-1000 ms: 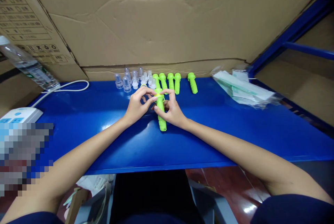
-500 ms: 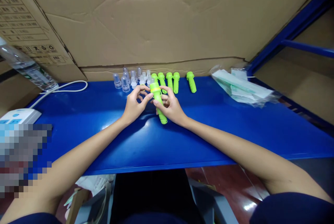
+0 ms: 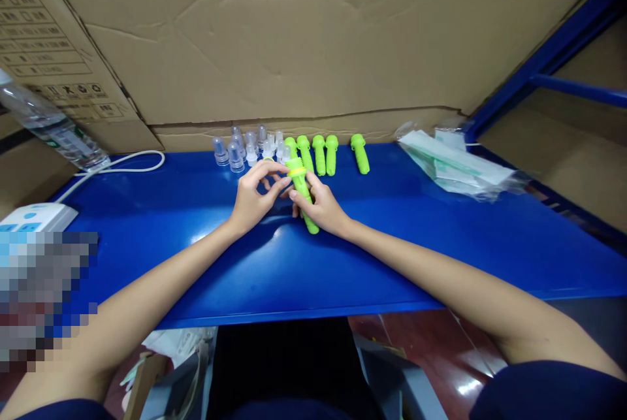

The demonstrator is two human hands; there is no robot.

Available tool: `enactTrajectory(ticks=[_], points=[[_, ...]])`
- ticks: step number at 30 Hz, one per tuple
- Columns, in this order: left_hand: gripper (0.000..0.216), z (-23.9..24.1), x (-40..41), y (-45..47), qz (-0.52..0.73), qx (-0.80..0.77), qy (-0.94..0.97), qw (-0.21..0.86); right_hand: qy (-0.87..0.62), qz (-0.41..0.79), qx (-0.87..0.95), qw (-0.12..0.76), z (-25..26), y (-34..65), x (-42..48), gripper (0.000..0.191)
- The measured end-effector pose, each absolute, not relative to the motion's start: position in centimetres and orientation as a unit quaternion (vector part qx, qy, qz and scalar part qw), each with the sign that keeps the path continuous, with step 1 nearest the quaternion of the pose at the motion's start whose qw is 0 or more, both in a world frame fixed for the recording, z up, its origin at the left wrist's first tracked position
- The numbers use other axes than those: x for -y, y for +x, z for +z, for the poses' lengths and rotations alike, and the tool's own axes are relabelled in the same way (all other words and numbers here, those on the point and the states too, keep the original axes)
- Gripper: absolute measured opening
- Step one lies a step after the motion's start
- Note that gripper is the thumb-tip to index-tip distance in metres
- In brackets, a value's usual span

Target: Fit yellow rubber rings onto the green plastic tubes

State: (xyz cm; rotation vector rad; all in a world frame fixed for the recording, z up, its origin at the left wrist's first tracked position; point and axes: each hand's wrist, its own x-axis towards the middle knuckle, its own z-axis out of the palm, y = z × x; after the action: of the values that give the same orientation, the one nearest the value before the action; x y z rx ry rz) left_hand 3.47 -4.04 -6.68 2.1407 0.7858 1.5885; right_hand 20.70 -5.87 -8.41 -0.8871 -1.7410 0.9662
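My right hand [image 3: 321,206] is wrapped round a bright green plastic handle [image 3: 304,201], held a little above the blue table [image 3: 392,237] with its head pointing away from me. My left hand [image 3: 253,195] pinches a yellow ring [image 3: 296,172] that sits round the handle's neck. Behind the hands, several more green handles [image 3: 319,154] lie in a row, one of them [image 3: 360,153] apart to the right. Several clear plastic caps [image 3: 236,157] stand left of that row.
A cardboard wall [image 3: 304,48] closes off the back of the table. Plastic bags of flat packets [image 3: 453,165] lie at the right rear. At the left are a water bottle [image 3: 51,125], a white cable [image 3: 122,167] and a white power strip [image 3: 34,216].
The held green handle has tilted, its lower end swinging right, and the hands have shifted slightly away from me. The left fingers stay at the ring near its head.
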Motion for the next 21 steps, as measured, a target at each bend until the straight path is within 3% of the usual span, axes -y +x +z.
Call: enactTrajectory(ticks=[12, 17, 21], points=[[0.011, -6.42, 4.09, 3.46, 0.561, -0.311, 0.745, 0.185, -0.371, 0.404, 0.705, 0.451, -8.55, 20.87, 5.72, 0.028], [0.010, -6.34, 4.17, 3.36, 0.552, -0.327, 0.740, 0.199, -0.394, 0.379, 0.705, 0.452, -8.40, 20.93, 6.00, 0.039], [0.013, -6.38, 4.24, 3.35, 0.544, -0.330, 0.745, 0.200, -0.399, 0.364, 0.702, 0.464, -8.29, 20.83, 6.35, 0.059]])
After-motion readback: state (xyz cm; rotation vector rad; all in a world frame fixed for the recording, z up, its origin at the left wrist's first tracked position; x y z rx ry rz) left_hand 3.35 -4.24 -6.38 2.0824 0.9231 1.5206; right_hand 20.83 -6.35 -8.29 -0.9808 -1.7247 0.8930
